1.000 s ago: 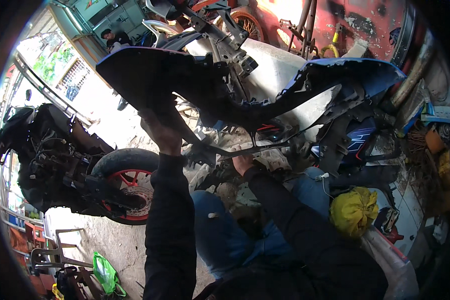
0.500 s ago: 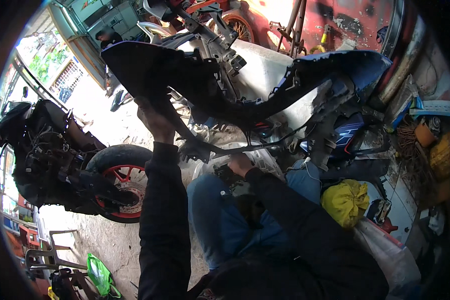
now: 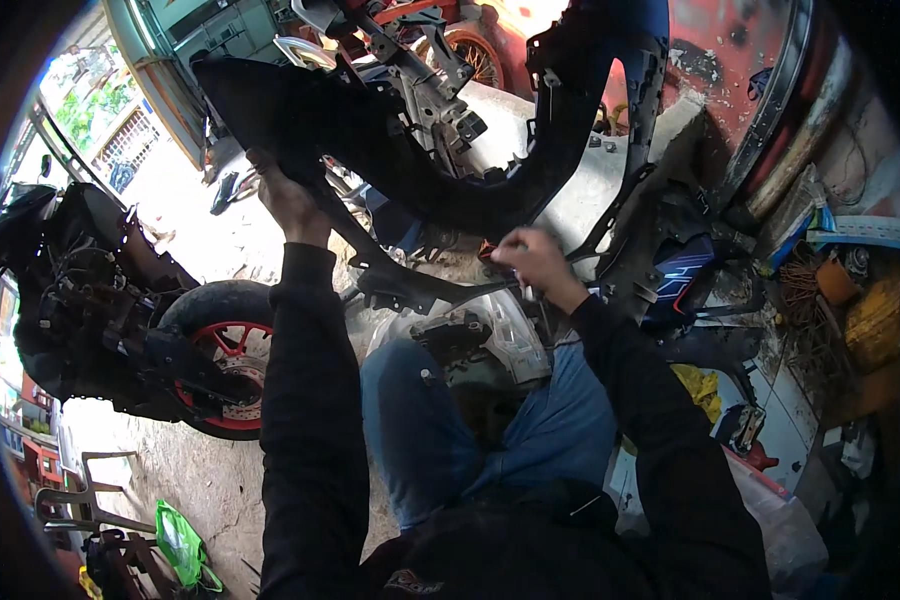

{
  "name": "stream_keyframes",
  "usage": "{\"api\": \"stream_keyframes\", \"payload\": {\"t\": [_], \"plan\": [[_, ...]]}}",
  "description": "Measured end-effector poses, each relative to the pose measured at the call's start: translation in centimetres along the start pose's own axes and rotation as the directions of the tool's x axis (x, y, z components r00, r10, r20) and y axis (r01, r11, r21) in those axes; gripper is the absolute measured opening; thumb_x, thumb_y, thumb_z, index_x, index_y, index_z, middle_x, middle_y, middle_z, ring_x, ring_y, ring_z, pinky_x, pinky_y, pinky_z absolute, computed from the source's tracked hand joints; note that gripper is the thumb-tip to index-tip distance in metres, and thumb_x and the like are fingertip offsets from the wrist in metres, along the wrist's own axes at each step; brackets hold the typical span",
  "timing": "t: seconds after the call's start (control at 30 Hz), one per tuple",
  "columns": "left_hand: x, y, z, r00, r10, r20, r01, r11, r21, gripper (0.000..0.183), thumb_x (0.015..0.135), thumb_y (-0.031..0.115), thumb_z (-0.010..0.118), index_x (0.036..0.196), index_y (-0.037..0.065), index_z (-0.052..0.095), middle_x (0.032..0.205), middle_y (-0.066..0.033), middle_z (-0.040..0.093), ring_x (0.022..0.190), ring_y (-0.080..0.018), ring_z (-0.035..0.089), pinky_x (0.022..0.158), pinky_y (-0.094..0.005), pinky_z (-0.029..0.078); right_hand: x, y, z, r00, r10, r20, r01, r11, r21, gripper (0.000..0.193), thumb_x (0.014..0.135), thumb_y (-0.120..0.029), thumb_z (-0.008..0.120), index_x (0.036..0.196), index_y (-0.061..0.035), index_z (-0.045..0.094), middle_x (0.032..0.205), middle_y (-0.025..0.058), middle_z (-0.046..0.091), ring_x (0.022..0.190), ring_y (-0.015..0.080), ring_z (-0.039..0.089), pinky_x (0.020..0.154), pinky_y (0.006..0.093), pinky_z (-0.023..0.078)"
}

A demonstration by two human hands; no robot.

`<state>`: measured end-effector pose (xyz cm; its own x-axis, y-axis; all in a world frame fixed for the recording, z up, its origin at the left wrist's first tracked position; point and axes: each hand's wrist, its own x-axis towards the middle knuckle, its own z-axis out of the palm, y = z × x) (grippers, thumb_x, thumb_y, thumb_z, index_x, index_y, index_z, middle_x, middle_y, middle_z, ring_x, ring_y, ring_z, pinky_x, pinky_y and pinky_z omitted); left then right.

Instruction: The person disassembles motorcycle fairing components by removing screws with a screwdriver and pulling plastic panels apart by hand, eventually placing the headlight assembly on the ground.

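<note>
Rough grey concrete (image 3: 220, 470) spreads beneath you in the head view, with a flaking, red-painted wall (image 3: 715, 95) at the far right and a partly stripped black motorcycle (image 3: 80, 290) with red wheel rims on your left. In front of you, above your knees, is a broad, U-shaped black plastic fairing panel (image 3: 490, 205); its right wing has swung upward since a moment ago, and your right hand (image 3: 538, 262) has risen from its lower bar to beside the curve. That seems to leave most of the panel's support to your left hand (image 3: 292, 205), which stays closed around its left edge. Your right fingers are half curled; whether they hold or touch anything, you cannot tell. The panel looks thin and matt, with tabbed edges, while the translucent, moulded plastic housing (image 3: 515, 330) beyond your knees looks glossy and rounded.
</note>
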<state>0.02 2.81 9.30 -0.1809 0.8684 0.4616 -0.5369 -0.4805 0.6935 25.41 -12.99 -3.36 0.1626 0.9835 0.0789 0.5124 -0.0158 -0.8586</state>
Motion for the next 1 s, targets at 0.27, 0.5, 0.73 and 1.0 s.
{"api": "stream_keyframes", "payload": {"t": [0.27,0.5,0.73,1.0], "plan": [[-1.2,-2.7,-0.9,0.986,-0.159,-0.046,0.162,0.983,0.082,0.067,0.084,0.066,0.044,0.089,0.001,0.059,0.071,-0.0066,0.060,0.058,-0.0147,0.056,0.051,-0.0273,0.045,3.7,2.5,-3.7,0.979,0.196,-0.064,-0.055,0.547,0.836,0.034,0.075,0.008,0.052,0.108,0.0019,0.049,0.085,0.0101,0.055,0.073,0.0199,0.057,0.067,0.0314,0.051],[-2.1,-4.0,-1.7,0.963,-0.270,-0.003,0.269,0.962,0.048,0.065,0.082,0.066,0.048,0.089,0.002,0.058,0.069,-0.0060,0.060,0.051,-0.0141,0.054,0.044,-0.0266,0.044,3.5,1.7,-3.1,0.990,0.078,-0.119,0.041,0.642,0.765,0.033,0.079,0.009,0.055,0.111,0.0018,0.046,0.095,0.0107,0.054,0.080,0.0211,0.059,0.075,0.0325,0.052],[-3.7,-5.4,-3.2,0.913,-0.404,0.052,0.403,0.915,0.020,0.064,0.086,0.061,0.045,0.106,0.001,0.057,0.084,-0.0066,0.064,0.067,-0.0146,0.061,0.058,-0.0271,0.051,2.4,0.1,-4.0,0.975,-0.004,-0.223,0.076,0.945,0.318,0.036,0.083,-0.003,0.060,0.116,-0.0019,0.047,0.091,0.0078,0.061,0.078,0.0160,0.062,0.063,0.0233,0.048],[-5.0,-6.7,-5.6,0.856,-0.512,0.072,0.500,0.856,0.131,0.060,0.088,0.059,0.045,0.093,0.001,0.060,0.076,-0.0052,0.062,0.063,-0.0138,0.059,0.055,-0.0284,0.050,-1.7,1.2,-7.3,0.911,0.158,-0.382,-0.159,0.987,0.027,0.038,0.076,-0.017,0.067,0.108,-0.0010,0.056,0.088,0.0180,0.061,0.088,0.0300,0.061,0.076,0.0352,0.046]]}}
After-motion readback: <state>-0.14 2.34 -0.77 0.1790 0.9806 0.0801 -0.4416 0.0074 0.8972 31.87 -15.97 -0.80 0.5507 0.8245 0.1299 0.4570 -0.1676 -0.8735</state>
